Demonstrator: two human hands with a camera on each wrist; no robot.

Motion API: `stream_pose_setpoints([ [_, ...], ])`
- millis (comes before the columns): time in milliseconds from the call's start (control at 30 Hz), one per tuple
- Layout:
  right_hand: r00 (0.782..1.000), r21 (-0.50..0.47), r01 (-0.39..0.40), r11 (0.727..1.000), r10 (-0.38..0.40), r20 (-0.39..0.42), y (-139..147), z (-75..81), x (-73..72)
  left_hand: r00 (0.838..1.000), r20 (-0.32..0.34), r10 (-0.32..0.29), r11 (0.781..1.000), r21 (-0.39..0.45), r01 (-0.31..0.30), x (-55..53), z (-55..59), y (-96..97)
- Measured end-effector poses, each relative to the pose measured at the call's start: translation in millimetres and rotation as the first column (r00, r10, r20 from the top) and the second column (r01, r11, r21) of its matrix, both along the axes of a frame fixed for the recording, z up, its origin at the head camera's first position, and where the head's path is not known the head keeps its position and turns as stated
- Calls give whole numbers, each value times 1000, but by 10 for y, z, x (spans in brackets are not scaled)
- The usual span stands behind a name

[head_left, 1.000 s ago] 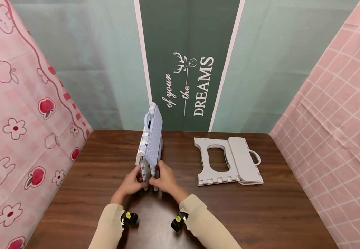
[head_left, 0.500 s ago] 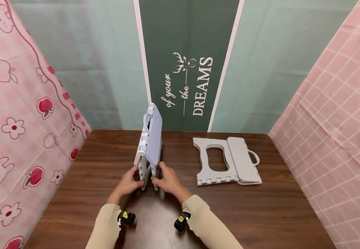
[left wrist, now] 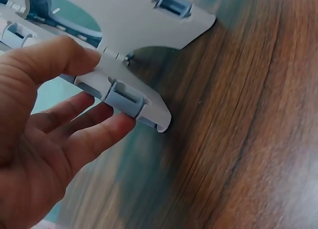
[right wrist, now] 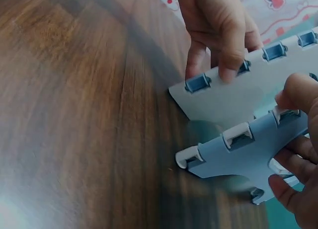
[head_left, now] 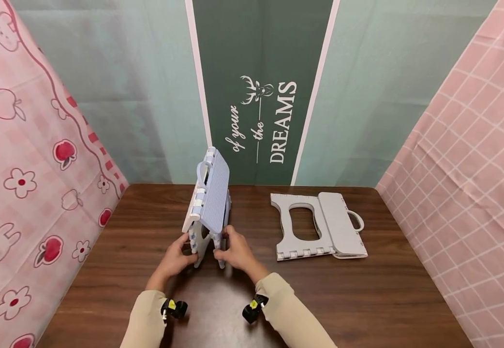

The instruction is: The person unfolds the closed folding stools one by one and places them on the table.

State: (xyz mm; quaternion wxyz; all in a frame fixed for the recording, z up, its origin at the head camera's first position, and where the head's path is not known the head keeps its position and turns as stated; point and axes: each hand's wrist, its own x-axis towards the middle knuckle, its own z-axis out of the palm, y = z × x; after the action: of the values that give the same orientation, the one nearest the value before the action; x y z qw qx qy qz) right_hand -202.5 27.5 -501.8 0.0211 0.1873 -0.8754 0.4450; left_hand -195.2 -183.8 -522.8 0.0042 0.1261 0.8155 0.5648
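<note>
A blue and white folding step stool (head_left: 214, 193) stands partly unfolded on the table, its ribbed top peaked like a roof with a loop handle at the ridge. My left hand (head_left: 175, 258) pinches the edge of the white left leg panel, thumb on the inner face and fingers outside, as the left wrist view shows around the leg panel (left wrist: 134, 90). On the near edge of the blue right leg panel (right wrist: 238, 149), my right hand (head_left: 236, 251) grips with thumb and curled fingers. Between the two leg panels there is a gap, narrow at the top and wider at the feet.
A second, white folding stool (head_left: 343, 222) lies folded flat on the right of the brown wooden table (head_left: 365, 299). Green curtain (head_left: 260, 48) hangs behind the table, with pink printed cloth (head_left: 30, 203) at the left and pink checked cloth (head_left: 461, 169) at the right.
The stool's two leg panels have spread apart, the left one moving left with my left hand and the right one slightly right. Its top has opened wider. The white stool has not moved.
</note>
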Motion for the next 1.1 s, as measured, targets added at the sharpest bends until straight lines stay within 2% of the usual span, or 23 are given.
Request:
stream_pose_setpoints([
  [267, 994, 71, -70, 995, 76, -81, 67, 22, -40, 999, 21, 25, 999, -20, -25, 2, 2, -89],
  [333, 990, 61, -85, 994, 92, -109, 84, 6, -59, 999, 15, 29, 999, -41, -28, 12, 26, -103],
  [433, 986, 35, -100, 994, 104, -129, 109, -21, -80, 1000, 11, 27, 999, -34, -26, 55, 129, -96],
  [500, 986, 27, -101, 995, 103, -130, 122, -36, -85, 1000, 7, 14, 1000, -17, -14, 79, 191, -92],
  [600, 988, 31, -98, 995, 101, -119, 130, -46, -84, 1000, 17, 9, 1000, -2, -9, 65, 160, -133],
  [733, 989, 15, -114, 993, 115, -91, 152, -49, -92, 1000, 26, -1, 1000, 0, 1, 87, 214, -174],
  [833, 989, -12, -133, 991, 132, -71, 184, -54, -105, 999, 31, -13, 1000, 24, 12, 127, 312, -164],
  [1000, 991, -41, -127, 991, 125, -46, 235, -58, -114, 999, 46, -11, 999, 49, 9, 58, 108, -216],
  [1100, 992, -50, -127, 991, 126, -23, 270, -59, -114, 998, 57, 11, 999, 48, -14, 31, -4, -243],
])
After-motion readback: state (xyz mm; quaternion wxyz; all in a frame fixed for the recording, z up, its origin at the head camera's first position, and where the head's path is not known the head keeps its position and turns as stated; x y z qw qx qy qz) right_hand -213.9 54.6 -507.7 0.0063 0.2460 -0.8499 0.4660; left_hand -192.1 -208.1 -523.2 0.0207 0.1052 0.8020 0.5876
